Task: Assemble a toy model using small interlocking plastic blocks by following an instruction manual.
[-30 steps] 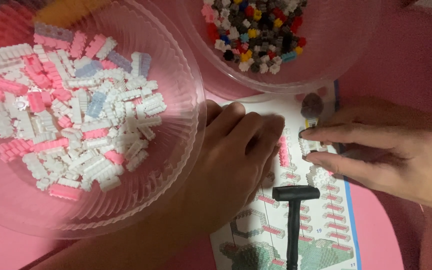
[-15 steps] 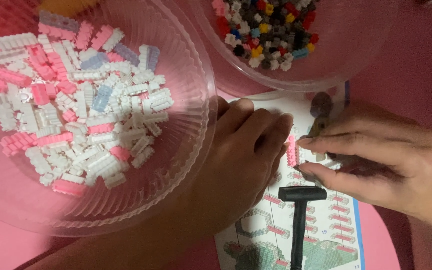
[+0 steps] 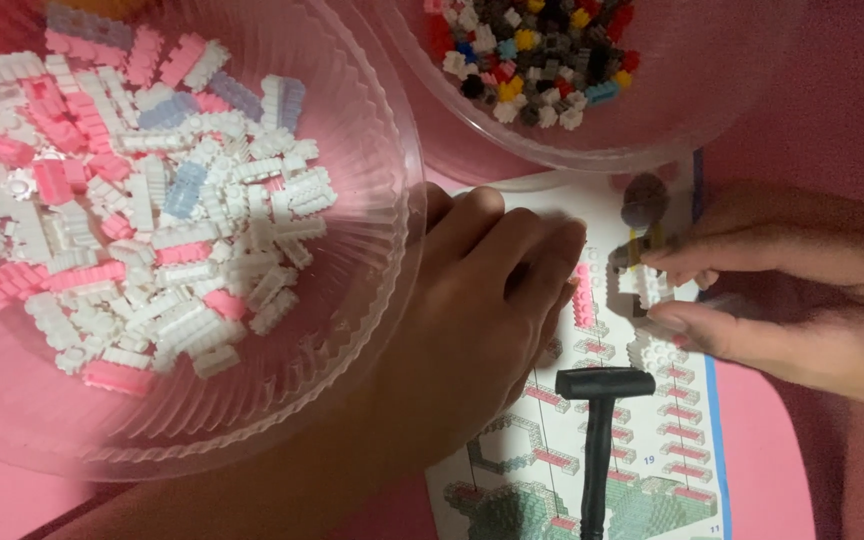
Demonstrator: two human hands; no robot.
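Head view: bowl (image 3: 372,330) of pink-white bricks (image 3: 142,210)

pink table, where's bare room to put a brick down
Bare pink table lies right of the instruction sheet, below the right hand. The sheet itself is crowded: left hand, small build, black hammer. Two clear bowls fill the rest.

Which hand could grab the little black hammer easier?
Probably the left hand: it lies flat on the instruction sheet, holding nothing, close to the black hammer. The right hand is pinching a small white brick piece.
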